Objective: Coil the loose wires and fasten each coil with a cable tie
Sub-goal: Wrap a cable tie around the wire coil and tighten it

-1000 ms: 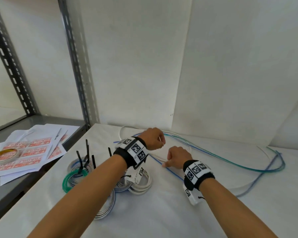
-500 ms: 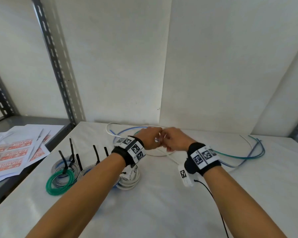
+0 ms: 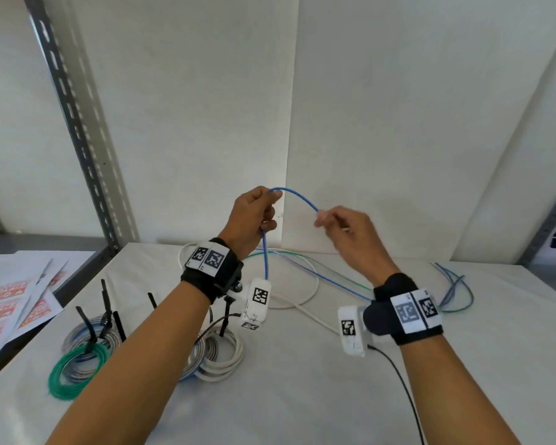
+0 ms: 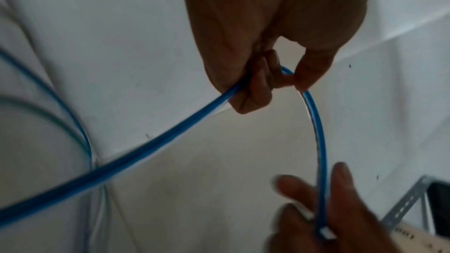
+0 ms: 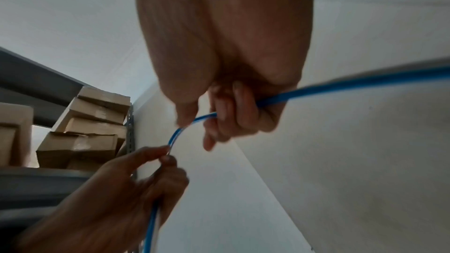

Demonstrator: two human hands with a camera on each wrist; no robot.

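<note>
A loose blue wire [image 3: 297, 195] arches in the air between my two hands, above the white table [image 3: 302, 396]. My left hand [image 3: 256, 216] pinches it at the top of the arch, and from there it hangs down to the table. The left wrist view shows that thumb-and-finger pinch on the blue wire [image 4: 319, 141]. My right hand [image 3: 344, 228] holds the arch's other end, fingers curled round the blue wire [image 5: 190, 122]. More loose wires [image 3: 305, 284], white, green and blue, lie behind the hands.
Tied coils lie at the front left: a green coil [image 3: 73, 375], a grey one and a white coil [image 3: 222, 358], with black cable ties [image 3: 105, 303] sticking up. Printed sheets [image 3: 10, 306] lie at far left beside a shelf upright [image 3: 77, 123]. Cardboard boxes [image 5: 85, 128] are stacked on shelving.
Both hands rose from the table, lifting the blue wire. They were together half a second ago and are now apart, with the wire arched between them.
</note>
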